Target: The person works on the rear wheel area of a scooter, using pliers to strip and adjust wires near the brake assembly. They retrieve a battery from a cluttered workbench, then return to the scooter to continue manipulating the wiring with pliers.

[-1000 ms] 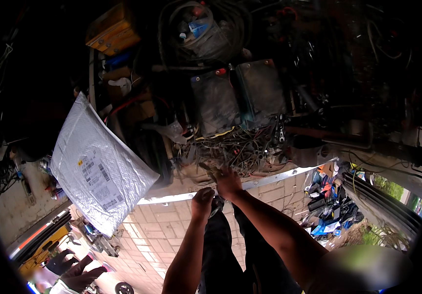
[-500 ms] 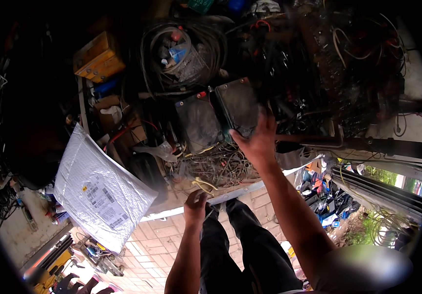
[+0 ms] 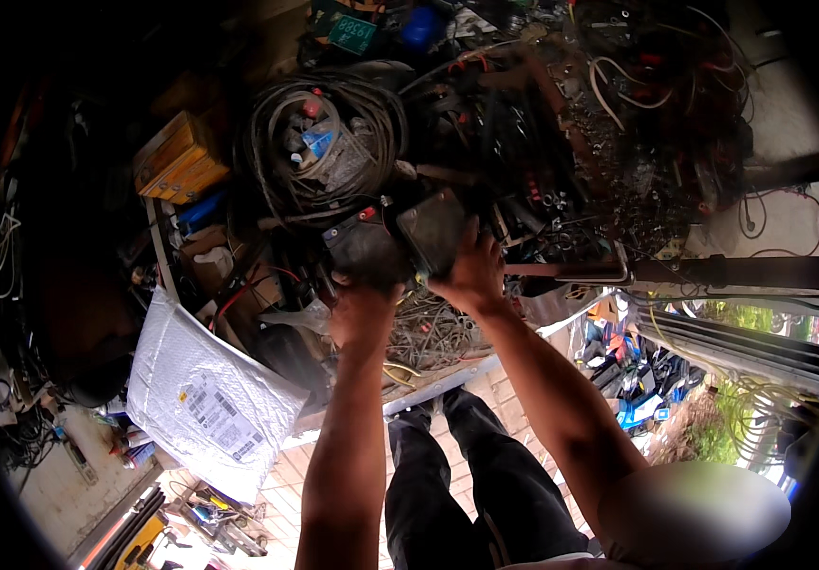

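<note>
We have a white bag (image 3: 205, 404) at our left and a black coil (image 3: 259, 147) beyond the batteries. The left battery (image 3: 364, 249) and right battery (image 3: 431, 230) sit side by side ahead of us. Our right hand (image 3: 471, 275) spans the right battery's near right corner, thumb apart from fingers; our left hand (image 3: 364, 312) meets the left battery's near edge. We cannot tell whether either grips.

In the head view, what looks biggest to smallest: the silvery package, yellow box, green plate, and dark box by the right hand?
1. Silvery package
2. Yellow box and dark box: too alike to rank; the right hand hides some
3. Green plate
</note>
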A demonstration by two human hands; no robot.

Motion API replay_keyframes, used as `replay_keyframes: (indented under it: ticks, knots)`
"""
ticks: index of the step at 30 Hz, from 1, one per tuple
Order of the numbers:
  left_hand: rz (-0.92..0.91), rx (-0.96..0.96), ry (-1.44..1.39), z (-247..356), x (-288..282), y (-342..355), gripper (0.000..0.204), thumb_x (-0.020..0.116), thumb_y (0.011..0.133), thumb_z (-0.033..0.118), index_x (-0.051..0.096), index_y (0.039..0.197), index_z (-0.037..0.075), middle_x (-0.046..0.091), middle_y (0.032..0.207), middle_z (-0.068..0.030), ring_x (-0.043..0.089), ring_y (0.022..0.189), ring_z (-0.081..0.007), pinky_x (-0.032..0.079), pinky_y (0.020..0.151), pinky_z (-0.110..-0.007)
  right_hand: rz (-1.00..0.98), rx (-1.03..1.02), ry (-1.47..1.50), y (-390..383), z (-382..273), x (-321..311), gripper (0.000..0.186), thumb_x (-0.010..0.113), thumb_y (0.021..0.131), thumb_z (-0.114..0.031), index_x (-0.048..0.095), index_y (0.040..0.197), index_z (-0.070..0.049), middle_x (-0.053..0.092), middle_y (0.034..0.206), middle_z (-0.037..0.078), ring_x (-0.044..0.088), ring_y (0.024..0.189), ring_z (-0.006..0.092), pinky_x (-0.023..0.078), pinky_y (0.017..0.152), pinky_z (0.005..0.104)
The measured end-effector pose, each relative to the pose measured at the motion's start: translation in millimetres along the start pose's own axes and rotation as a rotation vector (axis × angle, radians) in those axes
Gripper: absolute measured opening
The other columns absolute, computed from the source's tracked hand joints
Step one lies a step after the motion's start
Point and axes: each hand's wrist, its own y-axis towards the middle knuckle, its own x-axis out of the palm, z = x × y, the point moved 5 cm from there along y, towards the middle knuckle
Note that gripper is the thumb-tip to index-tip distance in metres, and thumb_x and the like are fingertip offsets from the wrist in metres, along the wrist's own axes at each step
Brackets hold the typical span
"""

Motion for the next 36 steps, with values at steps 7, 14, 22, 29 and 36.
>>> replay_keyframes:
  ticks: [7, 14, 22, 29, 36]
  knots:
    - [-0.119, 0.018, 0.068, 8, 6, -1, 0.113, 0.068, 0.072, 0.058, 0.01, 0.138, -0.014, 0.061, 0.111, -0.0253, 0.063, 0.097, -0.0376, 0.051, 0.082, -0.043, 0.06, -0.029, 0.031, -45, 46, 25, 0.119, 0.082, 0.055, -0.037, 0.011, 0.142, 0.002, 0.033, 0.131, 0.028, 0.035, 0.12, 0.0426, 0.029, 0.102, 0.0523]
    - [-0.077, 0.017, 0.084, 1, 13, 2, 0.115, 0.064, 0.074, 0.062, 0.006, 0.139, -0.013, 0.059, 0.114, -0.026, 0.062, 0.099, -0.0389, 0.05, 0.083, -0.044, 0.018, -0.002, -0.009, -31, 28, 19, 0.125, 0.083, 0.057, -0.04, 0.003, 0.144, 0.0, 0.034, 0.131, 0.027, 0.035, 0.123, 0.0421, 0.03, 0.102, 0.0532]
    - [-0.056, 0.03, 0.088, 1, 14, 2, 0.115, 0.063, 0.075, 0.062, 0.003, 0.139, -0.013, 0.06, 0.112, -0.0275, 0.06, 0.103, -0.0396, 0.048, 0.087, -0.044, -0.119, 0.072, 0.08, -56, 64, 17, 0.125, 0.083, 0.053, -0.037, 0.005, 0.143, -0.001, 0.039, 0.126, 0.027, 0.044, 0.115, 0.0419, 0.038, 0.099, 0.0467]
    - [0.009, 0.074, 0.109, 6, 20, 1, 0.114, 0.061, 0.075, 0.065, 0.009, 0.139, -0.014, 0.061, 0.111, -0.0264, 0.06, 0.104, -0.0393, 0.047, 0.086, -0.045, -0.201, 0.297, 0.543, -201, 212, 56, 0.126, 0.087, 0.047, -0.043, 0.016, 0.14, 0.003, 0.045, 0.123, 0.03, 0.044, 0.117, 0.0431, 0.038, 0.1, 0.0445]
    - [0.045, 0.134, 0.055, -24, 49, 24, 0.107, 0.058, 0.071, 0.073, 0.027, 0.137, -0.006, 0.061, 0.111, -0.0251, 0.06, 0.104, -0.0394, 0.047, 0.089, -0.042, -0.35, 0.588, 0.12, -265, 361, 149, 0.12, 0.086, 0.047, -0.04, 0.019, 0.139, -0.001, 0.045, 0.124, 0.028, 0.044, 0.119, 0.0419, 0.041, 0.098, 0.0445]
